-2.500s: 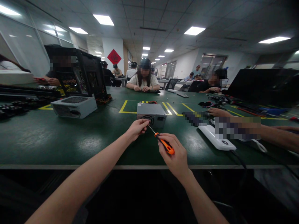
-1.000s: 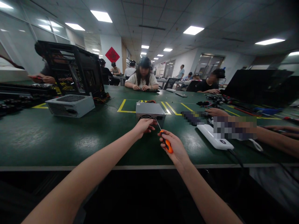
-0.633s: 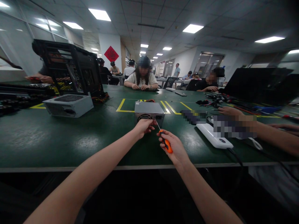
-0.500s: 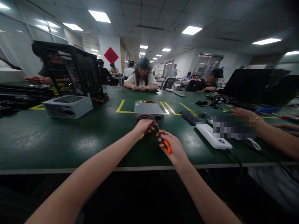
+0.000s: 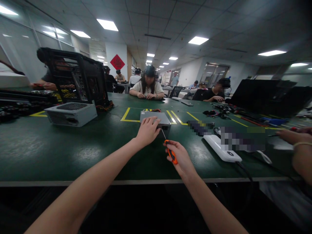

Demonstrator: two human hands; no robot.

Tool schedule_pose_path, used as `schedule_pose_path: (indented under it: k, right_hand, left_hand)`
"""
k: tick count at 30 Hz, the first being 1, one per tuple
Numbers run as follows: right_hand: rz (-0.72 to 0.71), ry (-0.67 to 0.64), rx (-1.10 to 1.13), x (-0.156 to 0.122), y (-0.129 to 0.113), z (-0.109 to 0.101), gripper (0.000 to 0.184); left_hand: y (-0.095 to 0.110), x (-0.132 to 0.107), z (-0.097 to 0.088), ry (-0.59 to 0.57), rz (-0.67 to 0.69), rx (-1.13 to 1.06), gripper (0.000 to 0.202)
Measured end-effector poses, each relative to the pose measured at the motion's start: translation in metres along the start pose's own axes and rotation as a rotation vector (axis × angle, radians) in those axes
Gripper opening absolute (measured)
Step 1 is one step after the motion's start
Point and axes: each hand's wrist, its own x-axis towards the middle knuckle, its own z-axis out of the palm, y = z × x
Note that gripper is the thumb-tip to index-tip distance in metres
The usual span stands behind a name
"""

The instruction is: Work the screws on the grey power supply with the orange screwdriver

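On the green table point(image 5: 60, 146), the right hand point(image 5: 182, 160) clasps an orange screwdriver point(image 5: 172, 156) slanting far-left toward a power supply point(image 5: 165, 119) set crosswise. The left hand point(image 5: 147, 130) lies spread atop it; open surface reaches the near edge point(image 5: 146, 182).

Two bare hands point(image 5: 146, 131) with slim fingers point(image 5: 153, 121), uncovered wrists point(image 5: 135, 145) and slender, sleeveless forearms point(image 5: 102, 175).

The power supply point(image 5: 162, 119) sits on the table point(image 5: 56, 162), right of another unit point(image 5: 85, 116) before a computer case point(image 5: 96, 78).
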Motion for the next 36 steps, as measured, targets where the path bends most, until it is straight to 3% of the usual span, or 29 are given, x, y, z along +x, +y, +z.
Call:
schedule_pose_path:
  k: [6,12,14,18,20,29,36]
  right_hand:
    - [-0.007,-0.018,-0.006,-0.003,0.000,-0.006,0.030]
    - [-0.086,-0.063,-0.123,-0.010,-0.004,-0.020,0.037]
    - [-0.115,-0.079,-0.154,-0.013,-0.005,-0.026,0.037]
    - [-0.206,-0.081,-0.228,-0.018,-0.004,-0.039,0.028]
    - [-0.243,-0.066,-0.271,-0.022,-0.004,-0.044,0.026]
    - [-0.357,0.019,-0.351,-0.041,-0.010,-0.047,0.036]
    - [-0.418,0.052,-0.297,-0.040,-0.018,-0.045,0.025]
  left_hand:
    - [-0.010,0.001,0.011,-0.036,-0.002,0.082,0.038]
    - [-0.018,-0.011,-0.007,0.087,0.011,0.074,0.029]
    - [-0.023,-0.016,-0.015,0.034,0.037,0.062,0.023]
    - [-0.028,-0.026,-0.018,-0.286,0.160,0.071,0.020]
    - [-0.026,-0.030,-0.015,-0.385,0.187,0.131,0.022]
    - [-0.010,-0.023,0.011,-0.428,0.292,0.381,0.020]
    - [-0.011,-0.022,0.006,-0.377,0.235,0.296,0.018]
